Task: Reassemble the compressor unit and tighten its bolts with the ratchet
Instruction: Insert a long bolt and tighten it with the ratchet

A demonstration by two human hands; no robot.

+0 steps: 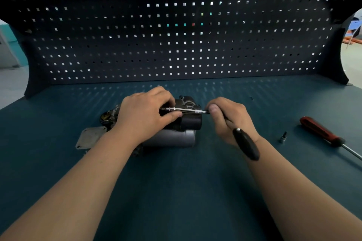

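A: Head cam: compressor (189, 123) mid-bench (176, 191), under both hands. Grip status?
B: Left hand (145, 115) pinching far tip of extension bar (188, 110); right hand (229, 121) clamped round ratchet (245, 144) nr its head.
A: Tips?
B: Seat socket square on bolt, steady w/ left, short even swings. Start by feel to avoid cross-threading. Cover plate (91, 137) lying loose, left of unit.
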